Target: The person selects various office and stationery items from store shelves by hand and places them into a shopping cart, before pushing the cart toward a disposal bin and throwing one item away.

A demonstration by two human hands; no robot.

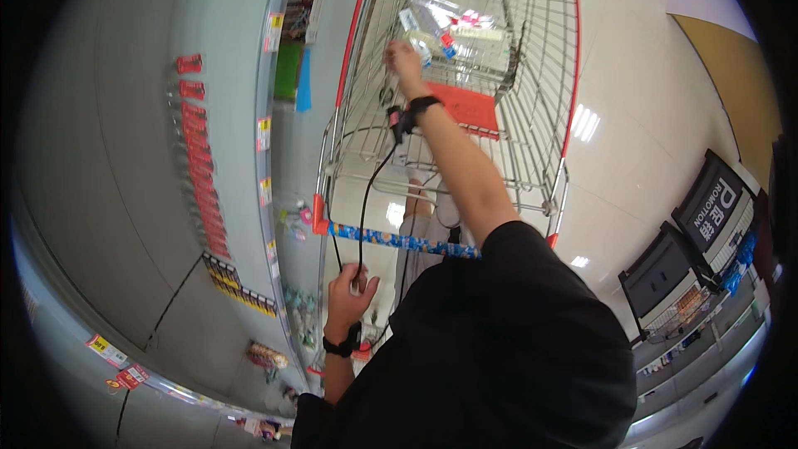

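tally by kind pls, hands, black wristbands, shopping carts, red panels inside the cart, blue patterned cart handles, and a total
Hands (left hand, right hand): 2
Black wristbands (left one, right one): 2
Shopping cart: 1
Red panel: 1
Blue patterned handle: 1
Total: 7

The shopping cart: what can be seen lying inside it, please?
Inside the shopping cart lie pale and transparent packages, with pink, red and blue parts. Anything beneath the packages or behind the right hand is covered.
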